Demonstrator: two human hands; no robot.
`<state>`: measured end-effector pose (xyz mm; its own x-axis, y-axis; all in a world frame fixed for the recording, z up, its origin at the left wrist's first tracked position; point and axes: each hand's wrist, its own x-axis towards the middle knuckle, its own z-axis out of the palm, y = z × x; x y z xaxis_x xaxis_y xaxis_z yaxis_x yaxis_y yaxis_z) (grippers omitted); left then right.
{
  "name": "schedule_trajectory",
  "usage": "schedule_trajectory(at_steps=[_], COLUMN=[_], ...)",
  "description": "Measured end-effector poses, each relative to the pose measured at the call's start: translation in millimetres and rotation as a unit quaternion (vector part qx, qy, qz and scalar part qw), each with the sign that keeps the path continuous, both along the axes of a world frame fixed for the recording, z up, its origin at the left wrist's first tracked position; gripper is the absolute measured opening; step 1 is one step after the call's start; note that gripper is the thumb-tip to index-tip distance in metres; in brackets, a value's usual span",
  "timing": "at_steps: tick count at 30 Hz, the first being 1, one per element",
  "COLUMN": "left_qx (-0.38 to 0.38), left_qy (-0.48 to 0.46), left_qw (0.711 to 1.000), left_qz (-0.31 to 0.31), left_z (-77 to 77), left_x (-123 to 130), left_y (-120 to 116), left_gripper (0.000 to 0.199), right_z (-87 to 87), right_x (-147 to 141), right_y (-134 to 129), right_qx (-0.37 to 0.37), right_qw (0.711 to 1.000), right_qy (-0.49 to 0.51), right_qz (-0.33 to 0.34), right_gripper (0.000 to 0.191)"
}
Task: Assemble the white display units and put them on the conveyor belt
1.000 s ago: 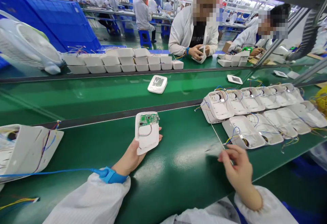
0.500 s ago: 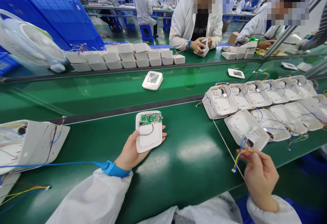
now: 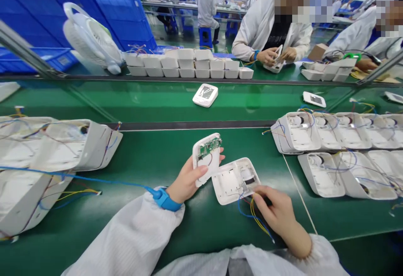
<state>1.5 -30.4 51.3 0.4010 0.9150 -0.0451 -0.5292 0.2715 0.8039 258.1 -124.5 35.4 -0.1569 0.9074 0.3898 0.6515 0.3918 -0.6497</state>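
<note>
Change: half a second ago the right hand [image 3: 277, 215] was out by the rows of shells, pinching loose wires; now it is near the left hand [image 3: 185, 181] with a white shell [image 3: 234, 180] brought in beside the cover.
Left fingers: clamped on the white cover [image 3: 206, 158], thumb across its near face, fingertips showing past its far edge.
Cover: held tilted above the green table [image 3: 157, 154], its inner side up, a green circuit board [image 3: 209, 147] at its upper end.
Right fingers: curled together on the near corner of the white shell, where its wires [image 3: 255, 215] come out.
Shell: open side up, its far corner touching the lower edge of the cover.
Wires: blue, yellow and red, trailing from the shell under the right hand toward the sleeve.
Left wrist: a blue strap [image 3: 165, 199] with a blue cord running off to the left.
Right of the hands: two rows of open shells [image 3: 333, 150] with loose wires.
Left of the hands: larger stacked shells [image 3: 56, 145].
Beyond: a finished unit [image 3: 205, 95] on the belt, white boxes [image 3: 189, 68], a fan [image 3: 91, 36], and a person [image 3: 273, 32] in a white coat across the line.
</note>
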Motion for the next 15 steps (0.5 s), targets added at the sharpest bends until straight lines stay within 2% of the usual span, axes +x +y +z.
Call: schedule_trajectory(at_steps=[1,3,5,8,10,12,15], left_qx=[-0.007,-0.019,-0.022,-0.019,-0.016,-0.002,0.049], left_qy=[0.001,-0.006,-0.018,-0.028,-0.028,-0.021,0.011], left_qw=[1.000,0.999,0.999,0.999,0.999,1.000,0.999], left_qz=[0.012,0.032,0.043,0.031,0.014,0.003,0.011], left_z=[-1.0,-2.6,-2.8,-1.4,-1.8,-4.8,-13.1], left_x=[1,2,2,3,3,3,4], left_y=[-3,-7,-11,-15,-16,-17,-15], left_gripper=[0.057,0.056,0.055,0.056,0.058,0.060,0.061], right_z=[-0.6,-0.5,4.0,21.4,37.8,55.0,77.5], right_x=[-4,-6,-2,6,7,1,-19], right_y=[3,0,-11,-23,-18,-1,38], right_qx=[-0.027,-0.090,-0.164,-0.225,-0.215,-0.185,-0.101], right_qw=[0.999,0.989,0.965,0.929,0.924,0.936,0.965], right_qy=[0.020,0.073,0.134,0.197,0.200,0.158,0.015], right_qz=[0.023,0.088,0.156,0.220,0.246,0.253,0.241], right_gripper=[0.016,0.034,0.046,0.038,0.041,0.040,0.017])
